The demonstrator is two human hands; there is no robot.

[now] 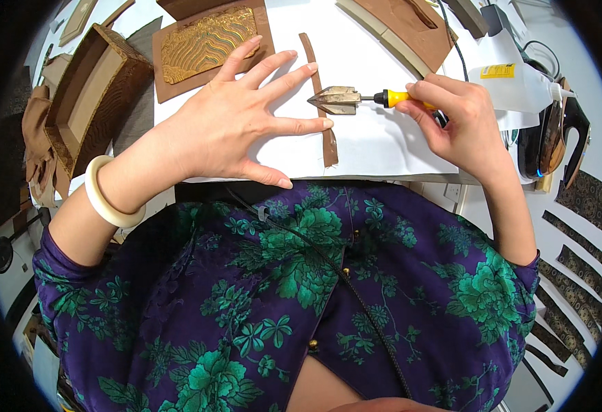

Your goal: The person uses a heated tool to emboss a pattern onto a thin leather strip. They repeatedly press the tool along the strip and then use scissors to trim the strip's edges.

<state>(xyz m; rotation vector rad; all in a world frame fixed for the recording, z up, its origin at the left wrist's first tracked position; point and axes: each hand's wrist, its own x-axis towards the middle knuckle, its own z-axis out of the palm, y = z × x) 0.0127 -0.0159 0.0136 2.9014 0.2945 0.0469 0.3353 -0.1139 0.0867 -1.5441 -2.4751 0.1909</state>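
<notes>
My left hand (236, 113) lies spread over the white work surface (397, 154), palm down. Its fingertips rest on or right beside a narrow brown strip of fabric (329, 152), which runs away from me and has a frayed near end. In my right hand (459, 113) is the yellow and black handle of a small pointed iron (339, 101). The iron's arrow-shaped metal head points left, its tip over the strip between my spread fingers. Whether the head presses on the strip, I cannot tell.
A brown panel bearing a gold wave-patterned piece (208, 44) lies beyond my left hand. To its left stands an open patterned box (84, 103). A translucent bottle (510, 89) and a black iron (576, 130) are at the right, with dark patterned strips (579, 271) nearer.
</notes>
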